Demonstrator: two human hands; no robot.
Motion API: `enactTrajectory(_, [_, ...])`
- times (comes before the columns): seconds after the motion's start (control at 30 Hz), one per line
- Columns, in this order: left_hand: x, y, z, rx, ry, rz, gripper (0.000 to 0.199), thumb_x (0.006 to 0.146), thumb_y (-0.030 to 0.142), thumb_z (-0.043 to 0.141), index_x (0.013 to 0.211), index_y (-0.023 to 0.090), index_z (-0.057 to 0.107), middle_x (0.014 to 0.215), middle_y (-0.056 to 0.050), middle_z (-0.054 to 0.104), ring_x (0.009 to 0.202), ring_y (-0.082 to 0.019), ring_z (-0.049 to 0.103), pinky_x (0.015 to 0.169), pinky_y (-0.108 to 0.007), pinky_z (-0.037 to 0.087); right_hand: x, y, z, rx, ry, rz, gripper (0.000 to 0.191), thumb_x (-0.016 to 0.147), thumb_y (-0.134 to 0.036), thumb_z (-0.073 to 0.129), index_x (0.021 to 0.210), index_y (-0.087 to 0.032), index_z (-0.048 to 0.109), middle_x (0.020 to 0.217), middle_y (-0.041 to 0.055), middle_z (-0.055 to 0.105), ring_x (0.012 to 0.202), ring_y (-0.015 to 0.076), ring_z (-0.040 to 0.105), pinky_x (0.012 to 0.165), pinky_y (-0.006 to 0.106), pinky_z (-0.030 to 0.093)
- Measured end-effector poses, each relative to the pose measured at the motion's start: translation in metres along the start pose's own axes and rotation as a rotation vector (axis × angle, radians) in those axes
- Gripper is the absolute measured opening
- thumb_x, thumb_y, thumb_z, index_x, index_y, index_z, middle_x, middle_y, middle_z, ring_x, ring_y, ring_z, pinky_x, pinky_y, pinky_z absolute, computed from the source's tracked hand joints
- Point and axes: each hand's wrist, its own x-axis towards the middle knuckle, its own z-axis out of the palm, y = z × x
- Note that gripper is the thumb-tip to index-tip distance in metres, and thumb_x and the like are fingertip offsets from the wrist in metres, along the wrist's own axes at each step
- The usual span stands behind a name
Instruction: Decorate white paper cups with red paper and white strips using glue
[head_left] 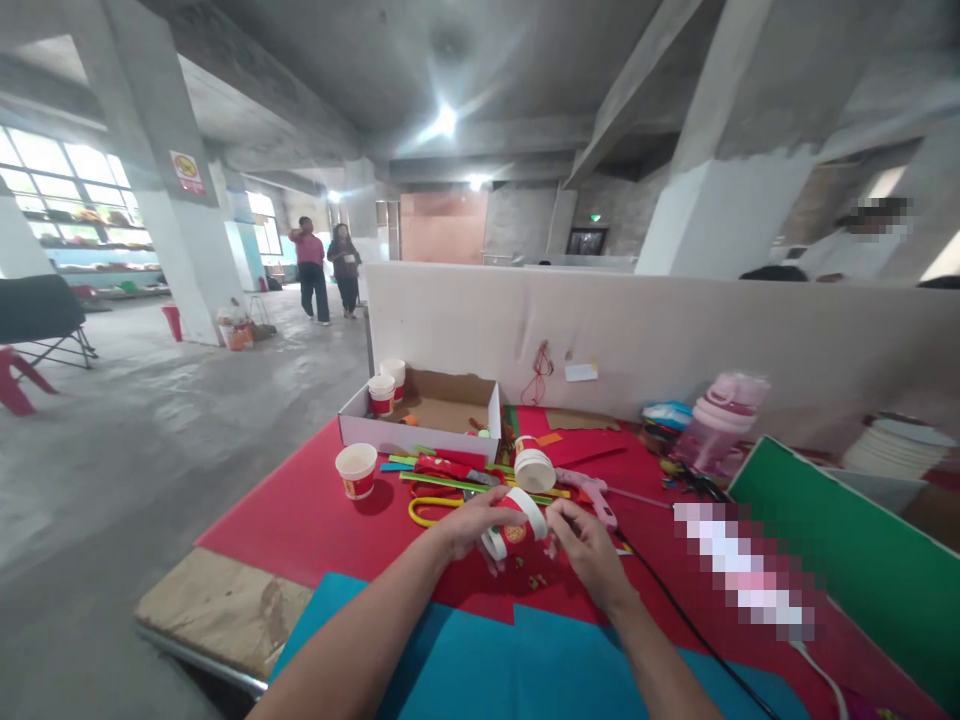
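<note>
While the left hand (471, 521) clasps a paper cup (516, 534) sideways, likely steadying it | right hand (589, 552) apart, fingertips beside rim, grip undeterminable | glue gun (598, 494) near, presumably for reach

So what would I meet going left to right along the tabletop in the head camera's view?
Lone paper cup, yellow scissors handle, left hand gripping another cup, right hand, pink bottle, white container behind the green board.
</note>
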Motion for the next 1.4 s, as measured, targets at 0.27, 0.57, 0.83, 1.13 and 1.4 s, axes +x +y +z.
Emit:
enactTrajectory(0.27, [-0.003,0.005,0.001,-0.024,-0.007,0.037,0.057,0.069,0.031,0.075,0.12,0.02,0.051,0.078,-0.004,0.066,0.05,-0.013,0.061,0.039,-0.017,0.041,0.009,0.014,-0.007,0.209,0.22,0.099,0.033,0.075,-0.05,0.065,0.075,-0.018,0.058,0.059,-0.0034,0.052,0.05,0.0104,0.046,0.053,0.024,0.039])
enactTrajectory(0.57, [-0.001,0.0,0.003,-0.048,-0.031,-0.009,0.063,0.076,0.031,0.069,0.132,0.019,0.043,0.074,-0.004,0.065,0.044,-0.014,0.059,0.037,-0.021,0.045,0.003,0.003,0.001,0.139,0.021,0.029,0.03,0.082,-0.046,0.058,0.069,-0.02,0.052,0.051,-0.0069,0.039,0.047,0.0087,0.033,0.046,0.022,0.025])
enactTrajectory(0.83, [0.001,0.001,0.0,-0.116,-0.141,0.011,0.065,0.083,0.031,0.061,0.14,0.016,0.034,0.074,-0.007,0.065,0.042,-0.017,0.059,0.036,-0.027,0.048,0.007,0.009,-0.007,0.189,0.17,0.043,0.044,0.089,-0.053,0.044,0.06,-0.02,0.045,0.052,-0.0038,0.045,0.044,0.0088,0.034,0.045,0.023,0.025])
enactTrajectory(1.13, [0.005,-0.004,-0.003,-0.086,-0.089,0.011,0.064,0.083,0.033,0.06,0.139,0.017,0.032,0.077,-0.007,0.066,0.043,-0.017,0.059,0.037,-0.029,0.049,0.003,-0.003,-0.005,0.155,0.004,0.001,0.028,0.083,-0.046,0.058,0.079,-0.018,0.059,0.062,-0.0032,0.051,0.056,0.011,0.043,0.053,0.023,0.034])
enactTrajectory(1.4, [0.007,-0.01,-0.006,-0.138,-0.144,-0.123,0.054,0.085,0.041,0.055,0.13,0.014,0.04,0.067,-0.006,0.066,0.041,-0.019,0.06,0.034,-0.025,0.045,-0.002,-0.009,-0.004,-0.411,0.052,-0.382,0.027,0.094,-0.028,0.042,0.069,-0.02,0.05,0.074,0.0028,0.051,0.075,0.017,0.047,0.069,0.028,0.034])
